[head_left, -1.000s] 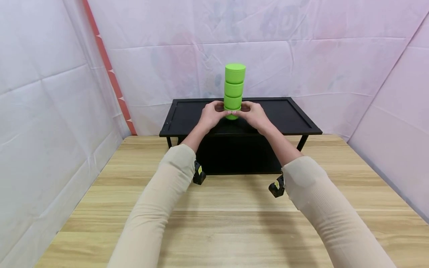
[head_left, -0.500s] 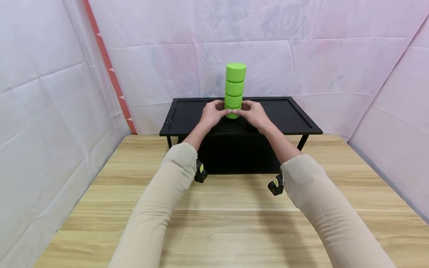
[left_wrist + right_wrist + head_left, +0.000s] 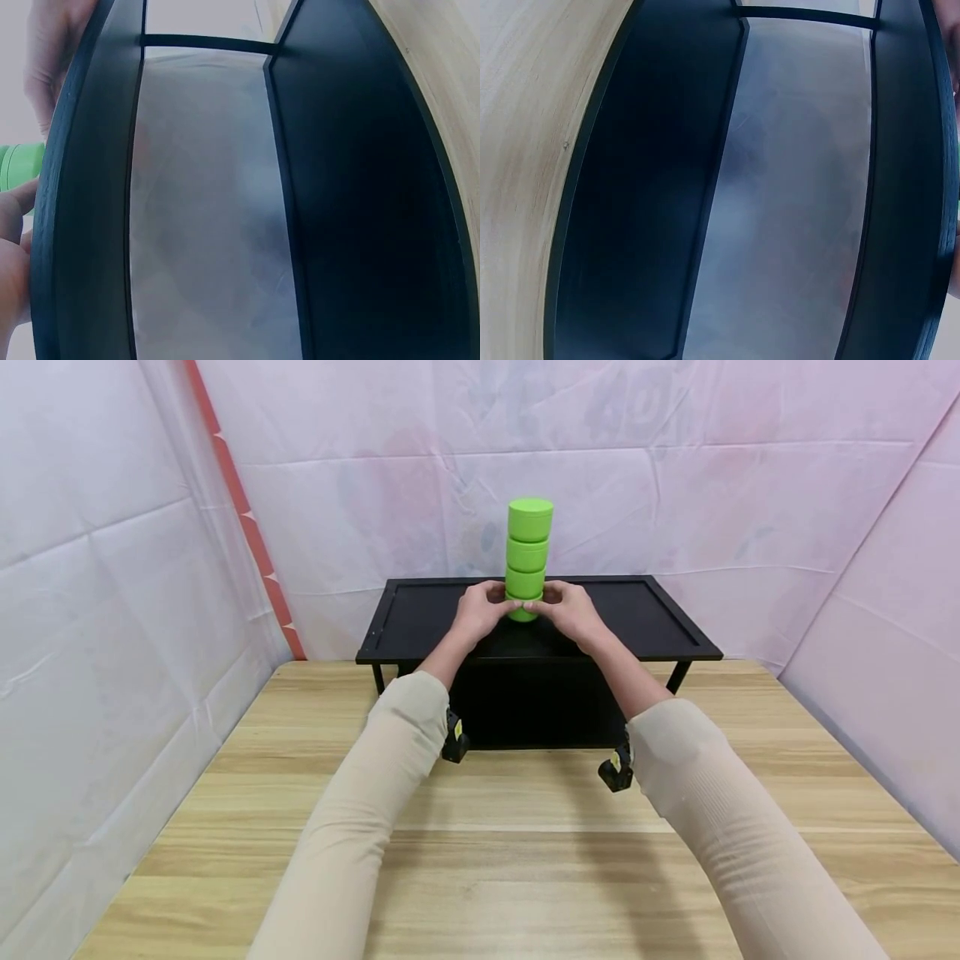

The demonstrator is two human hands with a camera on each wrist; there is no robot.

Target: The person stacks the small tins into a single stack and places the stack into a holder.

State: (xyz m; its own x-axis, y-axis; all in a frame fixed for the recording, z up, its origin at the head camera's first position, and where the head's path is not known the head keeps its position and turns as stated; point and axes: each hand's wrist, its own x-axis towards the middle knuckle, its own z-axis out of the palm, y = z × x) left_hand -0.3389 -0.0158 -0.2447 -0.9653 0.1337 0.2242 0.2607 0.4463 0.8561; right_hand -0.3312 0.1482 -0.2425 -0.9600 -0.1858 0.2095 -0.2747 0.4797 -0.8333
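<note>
In the head view a column of several bright green round lidded containers (image 3: 527,556) stands upright over the top of a black two-tier shelf (image 3: 615,618). My left hand (image 3: 477,612) holds the lowest container from the left, while my right hand (image 3: 572,612) holds it from the right. Both thumbs meet across its front; the other fingers reach round its sides and are partly hidden behind it. At the edge of the left wrist view a bit of green container (image 3: 25,165) shows between the hands. The right wrist view looks mostly into the shelf.
The shelf stands at the back of a wood-grain table (image 3: 495,852), with its lower board (image 3: 536,710) under the raised top. White sheeting (image 3: 337,510) hangs behind and at both sides. A red strip (image 3: 240,510) runs down the left corner.
The container column has shifted slightly back and to the right across the shelf top, with both hands keeping their hold on the lowest one.
</note>
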